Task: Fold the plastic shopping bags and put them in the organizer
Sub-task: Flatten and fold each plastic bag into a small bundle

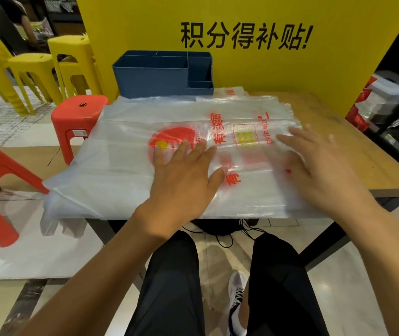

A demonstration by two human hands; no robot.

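Fingers (188,147) of the left hand (184,175) lie straight and spread, pressing flat on the plastic shopping bag (125,151); the right hand (315,166) at 3 o'clock is likewise flat and splayed (slightly blurred). That bag tops a stack covering the wooden table (353,141), its left end overhanging. At 12 o'clock the blue organizer (154,76) shows no bags in the compartments visible, so the task looks barely begun: folding and stowing all remain
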